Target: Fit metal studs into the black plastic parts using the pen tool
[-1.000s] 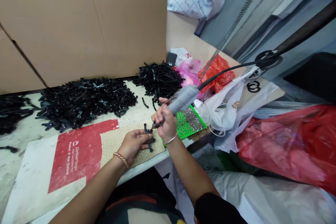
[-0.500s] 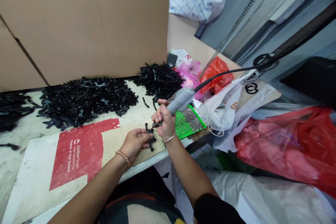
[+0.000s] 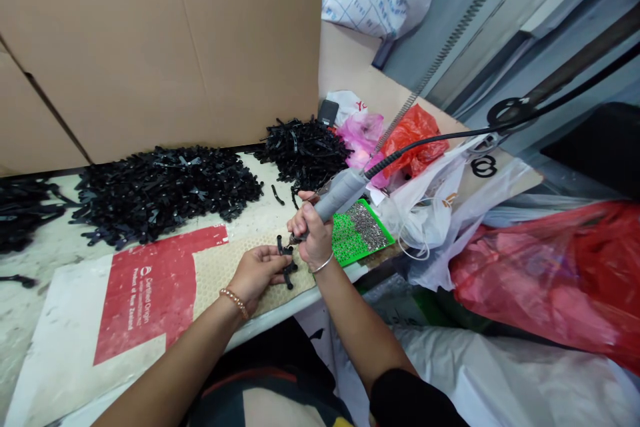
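Observation:
My left hand (image 3: 259,271) pinches a small black plastic part (image 3: 287,273) with curved arms, low over the textured beige mat (image 3: 215,265). Wrapped in my right hand (image 3: 315,233) is a grey electric screwdriver (image 3: 341,193), tilted with its tip down at the black part. Whether the tip touches a screw is too small to tell. Just right of that hand lies a green tray (image 3: 349,235) with many small metal screws (image 3: 369,227), held in rows of holes and heaped at one side.
Heaps of black plastic pieces (image 3: 170,190) lie along a cardboard wall (image 3: 150,47), with another pile (image 3: 305,150) nearer the tray. A coil spring (image 3: 405,110) and a black cable (image 3: 440,138) run up from the screwdriver. Plastic bags (image 3: 550,273) crowd the right side.
Both hands keep almost the same place and hold. The screwdriver and its cable have shifted very slightly; the view has moved a little.

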### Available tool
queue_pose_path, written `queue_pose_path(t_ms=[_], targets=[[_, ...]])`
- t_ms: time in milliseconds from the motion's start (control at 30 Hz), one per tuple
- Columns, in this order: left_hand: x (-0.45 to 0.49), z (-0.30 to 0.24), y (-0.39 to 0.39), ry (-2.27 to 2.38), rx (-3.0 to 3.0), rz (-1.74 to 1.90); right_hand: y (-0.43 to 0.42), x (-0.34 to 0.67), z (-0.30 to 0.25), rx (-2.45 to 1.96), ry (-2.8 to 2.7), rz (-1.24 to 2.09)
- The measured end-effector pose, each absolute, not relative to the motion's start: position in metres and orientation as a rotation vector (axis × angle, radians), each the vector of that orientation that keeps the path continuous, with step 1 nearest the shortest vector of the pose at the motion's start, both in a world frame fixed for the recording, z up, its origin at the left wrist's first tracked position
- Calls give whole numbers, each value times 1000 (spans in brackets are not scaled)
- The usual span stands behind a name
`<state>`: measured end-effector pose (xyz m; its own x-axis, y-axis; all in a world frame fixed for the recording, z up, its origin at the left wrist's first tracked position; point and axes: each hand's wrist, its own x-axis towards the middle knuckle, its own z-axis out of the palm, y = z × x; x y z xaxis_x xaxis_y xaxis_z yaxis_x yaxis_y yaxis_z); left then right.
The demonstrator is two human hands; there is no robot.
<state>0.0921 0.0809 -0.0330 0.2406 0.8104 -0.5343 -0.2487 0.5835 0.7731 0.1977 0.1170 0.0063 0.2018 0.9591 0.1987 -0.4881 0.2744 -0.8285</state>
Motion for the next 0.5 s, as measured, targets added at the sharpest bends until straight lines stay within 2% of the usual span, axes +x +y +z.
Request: queue_pose_path(t_ms=[500], targets=[[92,-34,81,1107,598,801,116,197,-4,-722,-950,1169]])
